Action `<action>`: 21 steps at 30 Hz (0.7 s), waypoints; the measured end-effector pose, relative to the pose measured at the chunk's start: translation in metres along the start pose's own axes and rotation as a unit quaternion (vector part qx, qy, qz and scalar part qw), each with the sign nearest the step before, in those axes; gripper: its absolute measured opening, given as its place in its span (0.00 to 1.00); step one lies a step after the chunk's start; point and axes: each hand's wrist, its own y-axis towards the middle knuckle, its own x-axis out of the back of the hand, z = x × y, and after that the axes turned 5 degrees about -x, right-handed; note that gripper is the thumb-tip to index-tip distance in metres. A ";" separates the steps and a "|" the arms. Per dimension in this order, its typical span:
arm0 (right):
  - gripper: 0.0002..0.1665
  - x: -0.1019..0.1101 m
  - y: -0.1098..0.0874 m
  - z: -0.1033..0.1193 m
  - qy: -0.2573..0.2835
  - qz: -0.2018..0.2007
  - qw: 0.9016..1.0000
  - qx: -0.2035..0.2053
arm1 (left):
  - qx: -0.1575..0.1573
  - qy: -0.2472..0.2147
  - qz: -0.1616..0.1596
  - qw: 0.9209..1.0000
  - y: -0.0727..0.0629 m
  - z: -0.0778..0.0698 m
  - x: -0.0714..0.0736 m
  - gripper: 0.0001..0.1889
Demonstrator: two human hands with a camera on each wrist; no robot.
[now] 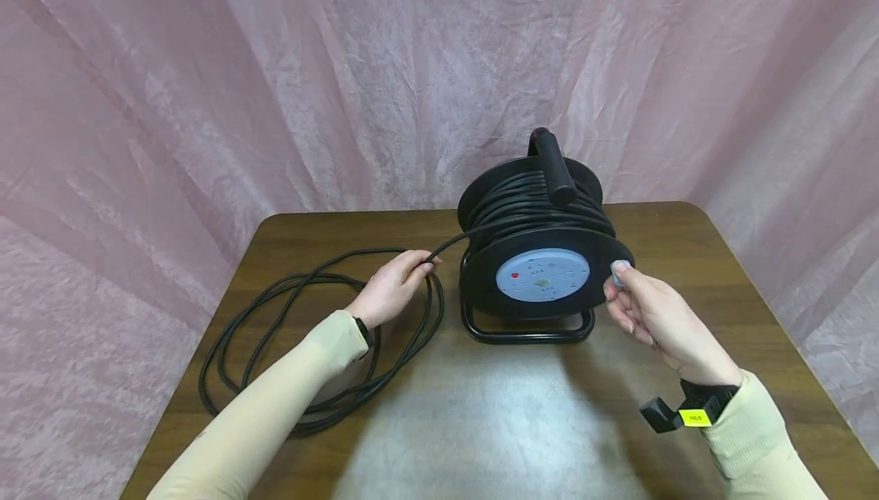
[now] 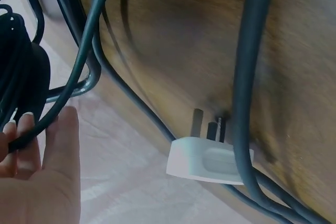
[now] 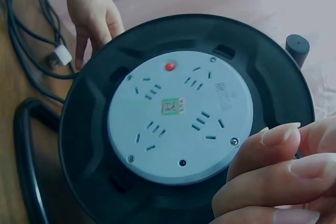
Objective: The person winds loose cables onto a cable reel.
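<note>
A black cable reel (image 1: 476, 290) stands upright on its tube frame, with black cable (image 1: 511, 206) wound round its drum. Its front carries a pale blue socket panel (image 3: 181, 119) with a red button. My left hand (image 1: 390, 290) pinches the cable (image 1: 449, 243) where it leaves the reel's left side. At the reel's right edge my right hand (image 1: 652, 317) grips a small pale knob (image 1: 620, 272) between thumb and fingers; in the right wrist view the fingers hide that knob. A white three-pin plug (image 2: 199, 158) lies among the loose cable in the left wrist view.
Loose coils of cable (image 1: 236, 320) spread over the left of the wooden table (image 1: 515, 424), partly under my left forearm. A black carrying handle (image 1: 555, 172) tops the reel. Pink curtain (image 1: 412, 80) hangs behind the table's back edge.
</note>
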 end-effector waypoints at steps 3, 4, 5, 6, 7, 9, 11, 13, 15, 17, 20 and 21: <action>0.32 0.000 0.001 -0.005 0.004 -0.001 1.000 -0.004 | 0.008 0.002 0.007 1.000 0.002 0.001 -0.004 0.14; 0.32 0.001 0.001 -0.007 0.002 -0.002 1.000 -0.006 | 0.011 0.001 0.010 1.000 0.003 0.002 -0.005 0.13; 0.32 0.001 0.001 -0.008 0.002 -0.002 1.000 -0.009 | 0.014 0.000 0.013 1.000 0.003 0.003 -0.006 0.13; 0.32 0.001 0.001 -0.010 0.002 -0.002 1.000 -0.011 | 0.015 -0.001 0.013 1.000 0.004 0.004 -0.007 0.13; 0.33 0.000 0.001 -0.011 0.000 -0.003 1.000 -0.015 | 0.016 -0.005 0.014 1.000 0.004 0.004 -0.009 0.12; 0.32 0.000 0.001 -0.012 -0.005 -0.004 1.000 -0.021 | 0.017 -0.011 0.014 1.000 0.004 0.004 -0.010 0.11; 0.33 0.000 0.002 -0.014 -0.008 -0.008 1.000 -0.026 | 0.016 -0.016 0.016 1.000 0.004 0.002 -0.011 0.10; 0.33 0.000 0.002 -0.016 -0.009 -0.009 0.999 -0.030 | 0.021 -0.019 0.022 0.999 0.004 0.002 -0.013 0.09; 0.33 0.000 0.002 -0.018 -0.006 -0.011 0.999 -0.034 | 0.028 -0.018 0.032 0.999 0.003 0.003 -0.014 0.09; 0.34 0.001 0.003 -0.022 -0.005 -0.011 0.999 -0.037 | 0.037 -0.014 0.045 0.998 0.002 0.004 -0.016 0.09; 0.34 0.001 0.004 -0.027 -0.003 -0.011 0.999 -0.045 | 0.040 0.001 0.068 0.997 0.001 0.007 -0.017 0.11; 0.34 0.001 0.004 -0.029 -0.002 -0.011 0.999 -0.048 | 0.038 0.007 0.075 0.996 0.000 0.008 -0.017 0.11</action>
